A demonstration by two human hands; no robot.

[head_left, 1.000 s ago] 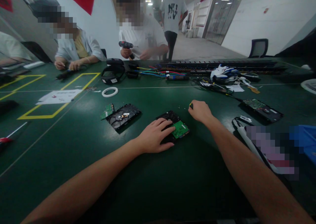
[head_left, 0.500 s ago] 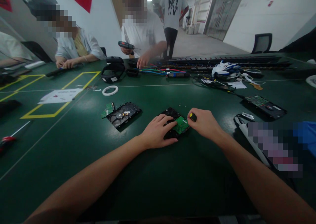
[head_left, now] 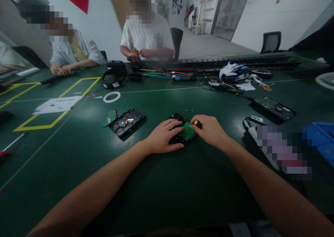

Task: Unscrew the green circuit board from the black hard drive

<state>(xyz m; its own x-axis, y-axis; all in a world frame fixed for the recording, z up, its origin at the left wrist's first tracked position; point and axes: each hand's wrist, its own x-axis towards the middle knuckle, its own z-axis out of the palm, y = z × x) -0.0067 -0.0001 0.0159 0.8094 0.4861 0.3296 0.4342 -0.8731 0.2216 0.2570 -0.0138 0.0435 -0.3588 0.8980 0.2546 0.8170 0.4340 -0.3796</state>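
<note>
On the green table in front of me lies a black hard drive (head_left: 177,118) with a green circuit board (head_left: 187,132) on its upper face. My left hand (head_left: 163,136) holds it from the left, thumb along the near edge and fingers reaching over the top. A screwdriver (head_left: 198,124) with a black handle and yellow end is gripped in my right hand (head_left: 210,129) over the board's right side. Its tip is hidden by my fingers. Several tiny screws (head_left: 189,110) lie just beyond the drive.
To the left sits another hard drive (head_left: 127,123) beside a loose circuit board (head_left: 111,117). A third drive (head_left: 273,109), a blue bin (head_left: 323,143) and gloves (head_left: 233,70) are right. A white ring (head_left: 112,97) lies farther off. Across the table, a person (head_left: 146,38) handles a power tool.
The view has shifted slightly, so the table things appear farther left. Both my hands keep their places at the hard drive. The person opposite has lowered the power tool.
</note>
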